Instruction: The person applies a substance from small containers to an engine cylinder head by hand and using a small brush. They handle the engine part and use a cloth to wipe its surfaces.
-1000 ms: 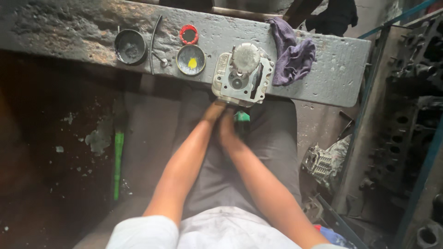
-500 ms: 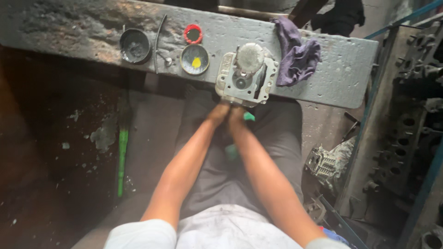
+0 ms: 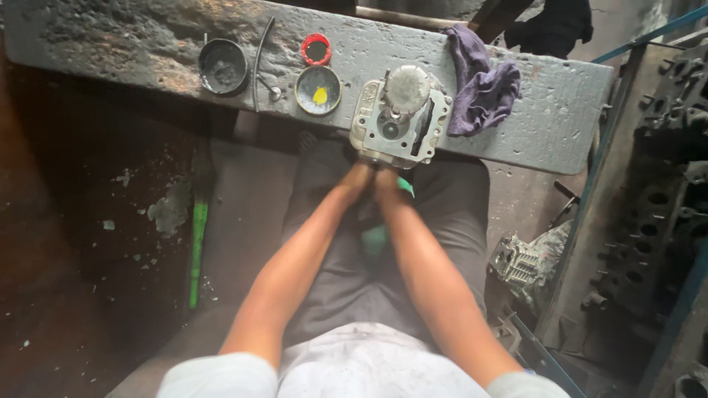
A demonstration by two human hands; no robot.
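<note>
Hands meet at the near edge of the surface (image 3: 147, 51), a long grey pitted slab running left to right across the top of the view. Left hand (image 3: 359, 175) and right hand (image 3: 385, 179) pressed close together, both tucked under the front of a small engine cylinder head (image 3: 398, 118). Fingers hidden beneath the casting, so cannot tell whether either hand is open or clenched. A green object (image 3: 404, 187) shows just beside the right hand; whether it is gripped is not clear.

Cylinder head sits on the surface, overhanging its near edge, directly ahead of both hands and touching or nearly touching them. Long axis runs roughly away from the person, tilted slightly to the right. A rounded metal part stands on its top. Both hands about equally near; right one a shade more central under it.

Around it on the surface: purple rag (image 3: 481, 87) just right of the head, touching or nearly so; shallow round tin with yellow paste (image 3: 318, 91) just left; red ring-shaped cap (image 3: 316, 49) beyond the tin; dark round bowl (image 3: 223, 66) further left; thin bent wire or rod (image 3: 259, 59) between bowl and tin.

Floor below: green-handled tool (image 3: 197, 243) lying well left of the arms, engine parts (image 3: 527, 258) to the right, dark engine blocks stacked at far right
</note>
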